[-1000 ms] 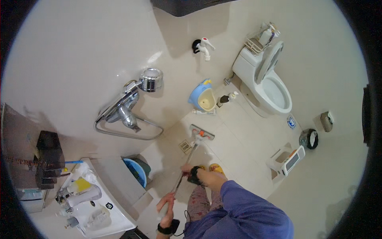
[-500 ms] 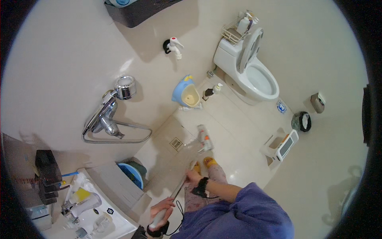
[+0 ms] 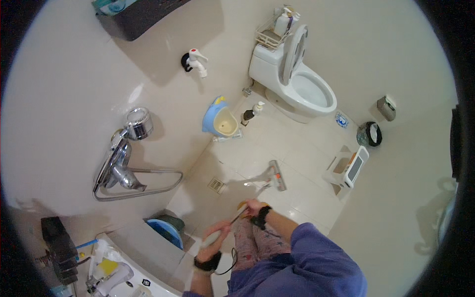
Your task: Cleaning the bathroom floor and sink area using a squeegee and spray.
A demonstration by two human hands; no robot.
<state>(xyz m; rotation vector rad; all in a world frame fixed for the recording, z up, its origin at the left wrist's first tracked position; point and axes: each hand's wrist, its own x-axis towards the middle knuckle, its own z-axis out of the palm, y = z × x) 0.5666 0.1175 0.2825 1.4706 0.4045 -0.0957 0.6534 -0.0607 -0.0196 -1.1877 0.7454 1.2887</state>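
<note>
Both my hands are closed around the pole of a long-handled floor squeegee (image 3: 278,175). My left hand (image 3: 214,236) grips near the thick pale grip end. Farther down the pole, above my feet, is my right hand (image 3: 253,206). The squeegee's flat grey-white head with orange marks rests on the tiled floor ahead of my feet. Part of the pole below my right hand is hard to make out. A dark band with a thin cord is on each wrist.
A square floor drain (image 3: 216,185) lies left of the squeegee head. Beyond are a blue-and-cream basin (image 3: 225,123), a pump bottle (image 3: 253,113) and a toilet (image 3: 307,91). A white device (image 3: 350,167) and a bin (image 3: 368,134) stand right; a sink (image 3: 104,247) and blue bucket (image 3: 166,233) are left.
The squeegee head has moved right across the floor and turned. Both hands have shifted with the pole, the left one forward and to the right. The view has shifted too.
</note>
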